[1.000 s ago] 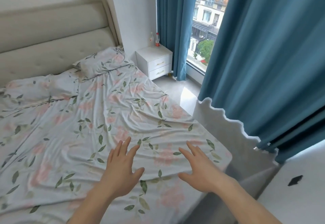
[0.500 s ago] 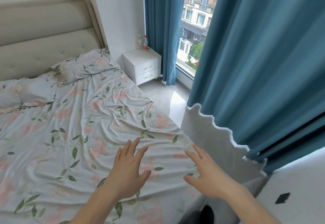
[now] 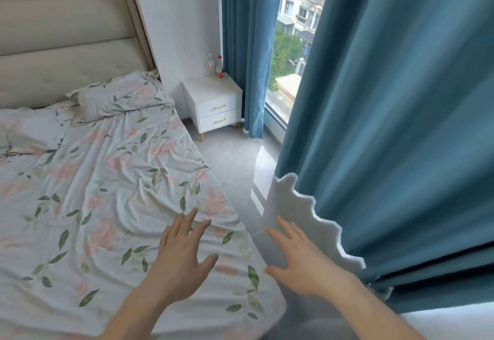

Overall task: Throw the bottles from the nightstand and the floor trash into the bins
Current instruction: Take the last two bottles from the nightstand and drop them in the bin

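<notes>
Red-capped bottle (image 3: 219,67) upright on white nightstand (image 3: 211,85), long axis vertical

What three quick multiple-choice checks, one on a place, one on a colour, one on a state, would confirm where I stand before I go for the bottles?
1. Where do the bottles stand?
A. On the bed
B. At the back of the nightstand top, near the wall
C. On the window ledge

2. What colour are the curtains?
A. Blue
B. Beige
C. White

3. How are the hands?
A. Both grip bottles
B. The left holds a pillow
C. Both open, holding nothing

Answers:
1 B: they stand upright at the rear of the white nightstand, beside the far curtain.
2 A: both the far curtain and the near curtain are blue.
3 C: the left hand and right hand are spread, fingers straight, over the foot of the bed, far from the bottles.
</notes>
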The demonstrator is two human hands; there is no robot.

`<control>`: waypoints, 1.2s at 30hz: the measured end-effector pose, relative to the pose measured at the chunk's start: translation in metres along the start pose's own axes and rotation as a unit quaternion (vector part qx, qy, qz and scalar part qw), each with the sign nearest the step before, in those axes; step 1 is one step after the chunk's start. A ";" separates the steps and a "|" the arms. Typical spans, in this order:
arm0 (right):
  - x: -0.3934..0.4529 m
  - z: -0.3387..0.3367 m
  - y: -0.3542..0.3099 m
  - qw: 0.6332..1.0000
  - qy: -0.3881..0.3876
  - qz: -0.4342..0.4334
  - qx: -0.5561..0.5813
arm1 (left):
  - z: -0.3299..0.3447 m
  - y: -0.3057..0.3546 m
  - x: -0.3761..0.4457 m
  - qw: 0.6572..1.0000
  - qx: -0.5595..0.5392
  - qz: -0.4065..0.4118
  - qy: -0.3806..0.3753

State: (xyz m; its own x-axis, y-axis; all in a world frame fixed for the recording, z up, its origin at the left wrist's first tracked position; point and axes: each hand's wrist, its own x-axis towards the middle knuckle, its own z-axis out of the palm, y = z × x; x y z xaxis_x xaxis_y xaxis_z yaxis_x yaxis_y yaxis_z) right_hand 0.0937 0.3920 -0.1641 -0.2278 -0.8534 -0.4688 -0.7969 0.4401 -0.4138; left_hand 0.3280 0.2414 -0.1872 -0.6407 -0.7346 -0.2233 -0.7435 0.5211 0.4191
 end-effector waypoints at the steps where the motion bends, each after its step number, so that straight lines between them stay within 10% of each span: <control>1: 0.002 -0.010 0.007 1.000 0.001 -0.002 0.003 | -0.002 0.008 0.004 1.000 0.000 -0.007 -0.001; 18: 0.055 -0.073 0.138 0.998 -0.012 0.013 0.066 | 0.038 0.089 0.114 0.998 0.042 -0.026 -0.031; 36: 0.193 -0.280 0.337 0.998 -0.035 -0.053 0.006 | 0.042 0.293 0.327 0.995 -0.006 -0.090 0.041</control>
State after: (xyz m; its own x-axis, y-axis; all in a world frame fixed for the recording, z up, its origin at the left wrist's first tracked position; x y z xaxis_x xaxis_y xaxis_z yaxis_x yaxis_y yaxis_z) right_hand -0.3760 0.2975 -0.1755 -0.1023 -0.8743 -0.4744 -0.8080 0.3512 -0.4730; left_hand -0.1071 0.1724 -0.1743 -0.4790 -0.8488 -0.2239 -0.8423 0.3726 0.3894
